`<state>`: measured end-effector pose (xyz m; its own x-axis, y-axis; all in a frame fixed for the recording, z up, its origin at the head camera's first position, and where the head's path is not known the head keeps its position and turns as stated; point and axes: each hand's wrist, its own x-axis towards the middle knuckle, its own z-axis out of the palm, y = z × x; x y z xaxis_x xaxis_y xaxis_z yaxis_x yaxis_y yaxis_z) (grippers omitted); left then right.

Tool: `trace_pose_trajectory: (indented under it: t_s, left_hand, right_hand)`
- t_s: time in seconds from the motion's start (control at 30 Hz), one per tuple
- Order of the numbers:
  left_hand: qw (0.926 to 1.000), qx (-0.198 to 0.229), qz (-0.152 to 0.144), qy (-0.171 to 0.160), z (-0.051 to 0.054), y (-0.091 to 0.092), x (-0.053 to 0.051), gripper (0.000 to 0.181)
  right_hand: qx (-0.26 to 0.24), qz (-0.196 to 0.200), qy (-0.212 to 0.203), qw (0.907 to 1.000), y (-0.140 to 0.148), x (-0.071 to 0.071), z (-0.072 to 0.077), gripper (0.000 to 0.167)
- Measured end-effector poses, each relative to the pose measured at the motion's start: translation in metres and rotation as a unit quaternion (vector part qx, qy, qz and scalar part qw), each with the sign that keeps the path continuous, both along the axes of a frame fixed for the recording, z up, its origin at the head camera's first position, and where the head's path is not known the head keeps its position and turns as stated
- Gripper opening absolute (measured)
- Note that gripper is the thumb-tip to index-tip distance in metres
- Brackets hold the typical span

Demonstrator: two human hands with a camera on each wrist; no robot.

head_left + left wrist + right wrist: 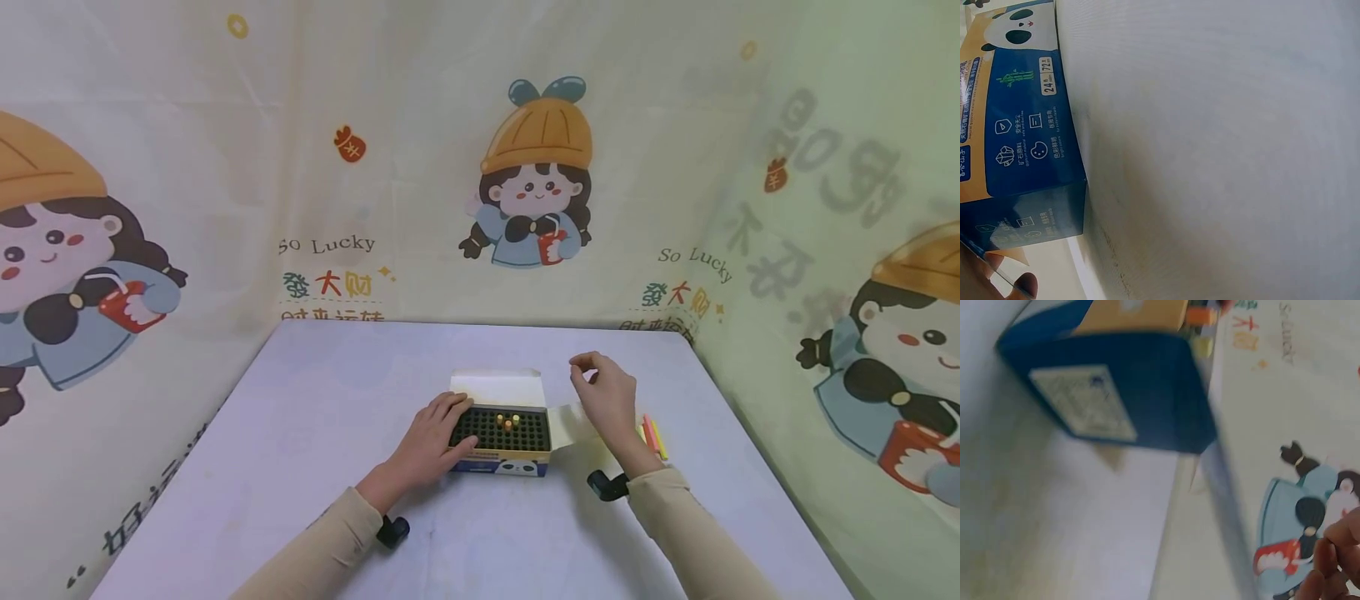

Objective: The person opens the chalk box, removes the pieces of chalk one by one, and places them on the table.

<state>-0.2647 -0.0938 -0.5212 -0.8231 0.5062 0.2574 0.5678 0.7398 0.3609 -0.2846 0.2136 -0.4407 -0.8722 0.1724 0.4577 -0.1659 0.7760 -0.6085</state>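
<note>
An open chalk box [501, 467], blue and tan with a panda face, stands on the table. Its black insert [480, 433] is full of round holes, and a few orange and yellow chalks [508, 425] stand in them. My left hand [431, 437] grips the box's left end, thumb over the front edge and fingers at the back corner; in the left wrist view its fingertips [1025, 285] show past the box end. Raised right of the box, my right hand [609, 396] has thumb and fingertips together, with nothing visible between them; the right wrist view shows its curled fingers [1335, 562].
Pink and yellow chalk sticks [654, 435] lie on the table behind the right wrist. The box's white back flap [495, 387] stands folded out, and a pale side flap [567, 425] spreads to the right. Printed cloth [420, 192] walls surround the white table [337, 375].
</note>
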Motion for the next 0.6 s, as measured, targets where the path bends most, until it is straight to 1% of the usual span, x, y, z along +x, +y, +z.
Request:
trace_pose_trajectory:
  t_s: [0.1, 0.2, 0.3, 0.37, 0.5, 0.6]
  left_hand:
    - [1.0000, -0.001, 0.000, 0.003, 0.000, 0.001, 0.001, 0.069]
    - [1.0000, -0.002, 0.001, 0.002, -0.001, 0.001, 0.000, 0.069]
    - [1.0000, -0.004, 0.001, -0.003, -0.001, 0.001, 0.000, 0.070]
    - [1.0000, -0.002, 0.000, -0.004, 0.000, 0.001, 0.000, 0.070]
    - [1.0000, 0.004, -0.003, -0.004, 0.002, 0.001, 0.001, 0.070]
    - [1.0000, 0.003, -0.002, -0.003, 0.003, 0.001, 0.001, 0.069]
  right_hand:
    - [0.023, 0.030, -0.018, 0.9991, -0.014, 0.007, 0.004, 0.013]
    - [0.049, 0.058, -0.056, 0.9955, -0.027, 0.011, 0.002, 0.015]
    - [0.080, 0.082, -0.093, 0.9890, -0.037, 0.015, -0.005, 0.014]
    - [0.101, 0.092, -0.111, 0.9844, -0.043, 0.018, -0.011, 0.013]
    - [0.129, 0.111, -0.136, 0.9759, -0.052, 0.021, -0.023, 0.009]
    - [0.146, 0.123, -0.146, 0.9707, -0.058, 0.023, -0.029, 0.009]
